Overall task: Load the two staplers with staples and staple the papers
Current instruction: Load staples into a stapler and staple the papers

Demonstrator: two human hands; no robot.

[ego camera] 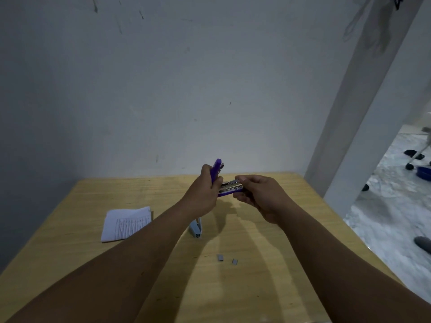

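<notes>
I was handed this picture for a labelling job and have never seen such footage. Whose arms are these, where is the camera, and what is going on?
There is no machine here. The single picture comes from a camera worn on a person's head, looking forward and down, so the two arms are that person's own. The left hand and right hand together hold a purple stapler, hinged open above a wooden table; the right hand seems to be feeding in staples. On the table lie a stack of printed papers, a grey stapler and two small staple strips.
</notes>
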